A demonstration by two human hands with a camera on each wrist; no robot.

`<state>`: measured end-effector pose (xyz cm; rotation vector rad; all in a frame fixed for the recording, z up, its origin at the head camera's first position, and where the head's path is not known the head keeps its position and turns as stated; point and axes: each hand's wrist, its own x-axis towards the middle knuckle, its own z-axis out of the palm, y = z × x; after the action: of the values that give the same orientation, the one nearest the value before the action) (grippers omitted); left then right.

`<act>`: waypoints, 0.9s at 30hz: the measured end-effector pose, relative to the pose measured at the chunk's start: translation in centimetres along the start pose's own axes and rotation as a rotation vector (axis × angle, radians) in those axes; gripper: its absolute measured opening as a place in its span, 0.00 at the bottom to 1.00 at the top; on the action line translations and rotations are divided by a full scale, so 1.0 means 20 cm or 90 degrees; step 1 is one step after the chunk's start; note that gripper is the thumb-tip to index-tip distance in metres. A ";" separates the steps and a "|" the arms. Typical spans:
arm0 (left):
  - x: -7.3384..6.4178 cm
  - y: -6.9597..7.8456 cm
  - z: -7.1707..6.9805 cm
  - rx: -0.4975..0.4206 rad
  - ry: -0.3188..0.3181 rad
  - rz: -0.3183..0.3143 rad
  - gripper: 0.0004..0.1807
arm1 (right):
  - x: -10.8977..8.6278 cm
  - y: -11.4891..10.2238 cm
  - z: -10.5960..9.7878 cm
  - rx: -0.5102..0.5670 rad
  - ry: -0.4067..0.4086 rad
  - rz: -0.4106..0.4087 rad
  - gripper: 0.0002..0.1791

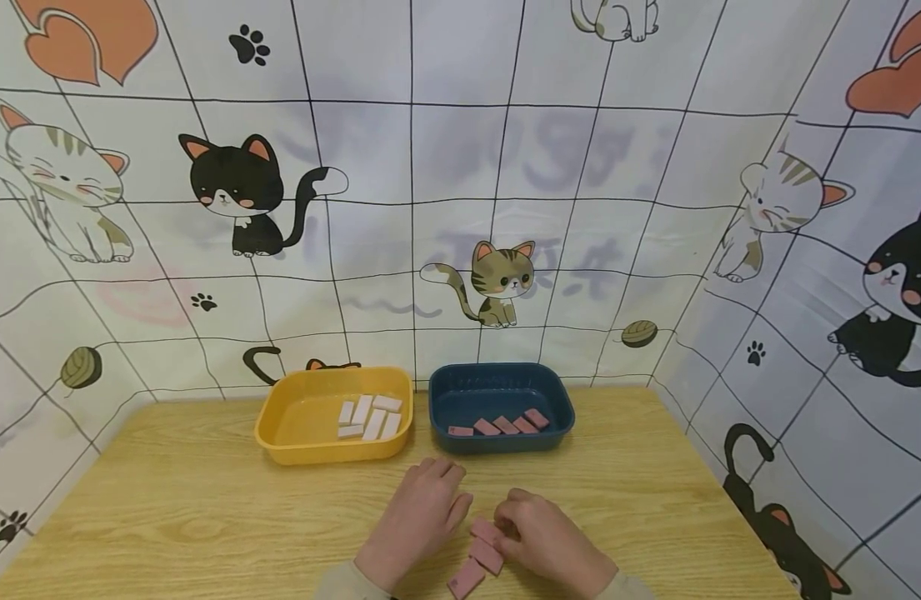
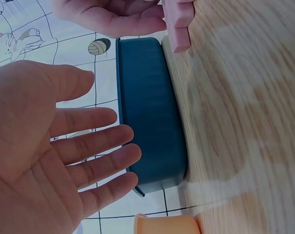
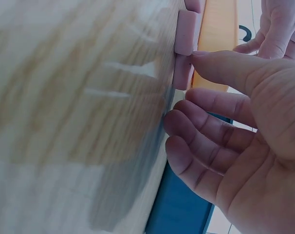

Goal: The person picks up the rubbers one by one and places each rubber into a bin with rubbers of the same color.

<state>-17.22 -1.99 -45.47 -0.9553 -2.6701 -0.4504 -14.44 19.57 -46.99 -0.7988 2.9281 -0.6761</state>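
Observation:
A short row of small pink rectangular blocks lies on the wooden table, several of them touching end to side. My right hand is at the far end of the row. Its thumb and index finger sit on either side of the farthest pink block, pinching it, while the other fingers curl loosely. To the left of the row is my left hand, holding nothing. In the left wrist view its fingers reach out, spread apart, in front of the blue bin.
Behind my hands stand a yellow bin with several white blocks and, right of it, the blue bin with several pink blocks. A cat-patterned cloth hangs behind the wooden table and along its sides.

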 end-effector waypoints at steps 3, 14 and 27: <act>0.00 0.00 0.00 -0.001 -0.002 0.000 0.13 | 0.01 0.00 -0.01 -0.013 -0.018 0.005 0.05; 0.00 -0.01 0.00 -0.004 -0.004 -0.002 0.12 | 0.06 -0.05 -0.05 -0.005 -0.068 -0.003 0.08; 0.00 0.00 -0.01 0.004 0.013 0.008 0.10 | 0.05 -0.02 -0.04 0.003 -0.074 0.028 0.09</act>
<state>-17.17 -2.07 -45.31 -0.9602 -2.6448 -0.4452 -15.25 19.02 -45.91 -0.7437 2.8305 -0.6114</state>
